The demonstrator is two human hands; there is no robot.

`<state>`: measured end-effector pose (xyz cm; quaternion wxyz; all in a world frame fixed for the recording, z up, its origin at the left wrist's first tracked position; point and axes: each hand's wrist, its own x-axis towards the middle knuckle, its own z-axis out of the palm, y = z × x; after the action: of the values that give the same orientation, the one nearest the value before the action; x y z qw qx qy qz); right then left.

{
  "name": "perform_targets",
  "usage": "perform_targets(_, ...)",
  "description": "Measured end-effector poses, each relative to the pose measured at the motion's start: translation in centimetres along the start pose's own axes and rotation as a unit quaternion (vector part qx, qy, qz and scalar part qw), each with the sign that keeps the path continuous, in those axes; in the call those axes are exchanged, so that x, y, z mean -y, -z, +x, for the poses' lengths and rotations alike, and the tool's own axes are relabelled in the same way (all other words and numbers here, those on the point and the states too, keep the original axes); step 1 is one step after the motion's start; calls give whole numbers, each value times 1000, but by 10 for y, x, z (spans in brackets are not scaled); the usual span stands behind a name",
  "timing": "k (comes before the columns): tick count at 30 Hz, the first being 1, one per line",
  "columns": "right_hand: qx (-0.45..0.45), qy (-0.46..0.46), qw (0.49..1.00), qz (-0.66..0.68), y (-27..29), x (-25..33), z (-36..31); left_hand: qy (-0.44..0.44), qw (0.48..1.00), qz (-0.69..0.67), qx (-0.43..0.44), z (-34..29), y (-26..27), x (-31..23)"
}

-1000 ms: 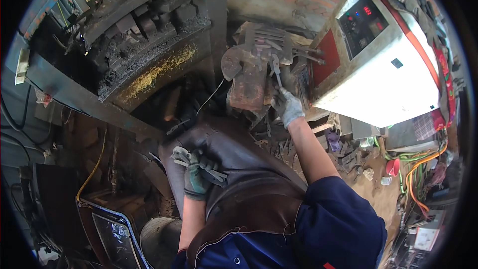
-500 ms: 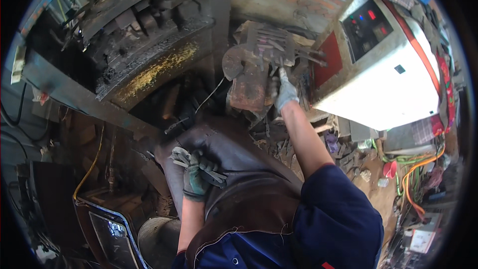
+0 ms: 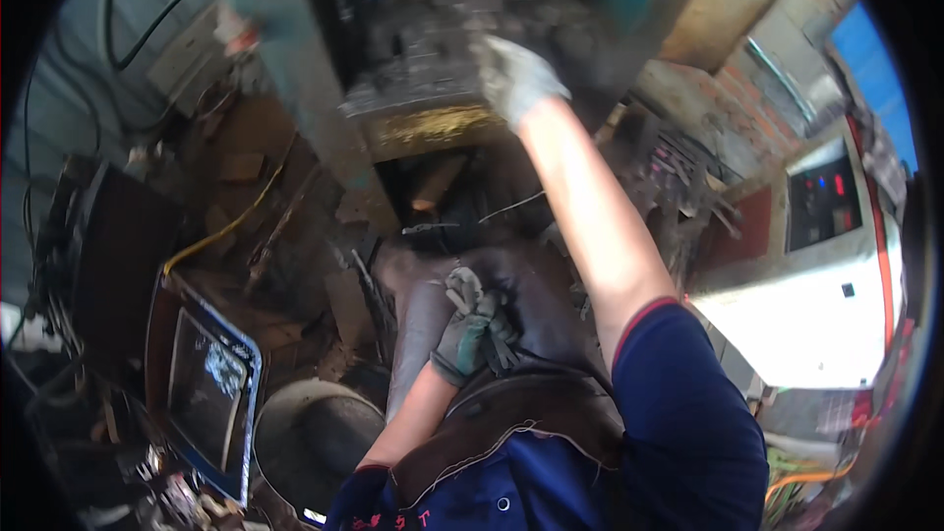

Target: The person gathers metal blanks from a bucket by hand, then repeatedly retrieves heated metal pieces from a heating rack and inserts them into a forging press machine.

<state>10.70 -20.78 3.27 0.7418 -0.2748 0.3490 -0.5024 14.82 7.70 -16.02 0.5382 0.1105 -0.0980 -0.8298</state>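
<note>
My left hand (image 3: 466, 338), in a grey-green work glove, rests on the lap of the dark apron (image 3: 556, 285). Its fingers are wrapped round several flat grey metal pieces (image 3: 464, 287). My right hand (image 3: 518, 82), in a whitish glove, is stretched out to the heavy press (image 3: 413, 74). It hovers over or touches the dark tooling there; motion blur hides its fingers and anything they may hold. Yellowish flakes (image 3: 433, 124) lie along the press's front ledge. Several metal bars (image 3: 672, 162) lie in a pile right of my forearm.
A white control cabinet (image 3: 811, 300) with a lit panel stands at the right. At lower left are a round bucket (image 3: 320, 400) and a metal-framed chair (image 3: 246, 462). A yellow cable (image 3: 228, 226) runs at left, a thin wire (image 3: 511, 206) below the press.
My right hand has left the bar pile and reached left and forward to the press. The view has swung left. My left hand keeps its hold on the metal pieces.
</note>
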Motion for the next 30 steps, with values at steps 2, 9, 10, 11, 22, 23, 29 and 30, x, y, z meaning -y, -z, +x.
perform_targets(2,-65,4,997,-51,-7,-27,-50,3,999,-42,-14,-16,27,5)
perform_targets(9,249,32,910,-331,-87,-80,-188,-27,998,62,-18,-5,-10,8)
perform_targets(10,325,34,881,-342,-87,-88,-189,-36,999,37,-7,-4,-9,8)
perform_targets(11,319,21,885,-338,-85,-83,-197,-36,999,36,-14,-4,-14,8)
perform_targets(22,-235,-7,938,256,284,-49,-121,16,979,81,-185,6,-30,-7)
perform_targets(23,-239,-3,936,260,286,-39,-118,23,979,83,-183,6,-28,-8)
perform_targets(29,-316,72,920,221,290,-4,-88,30,980,72,-181,7,-28,-3)
perform_targets(30,-342,85,920,170,284,-9,-92,24,981,75,-178,3,-29,-6)
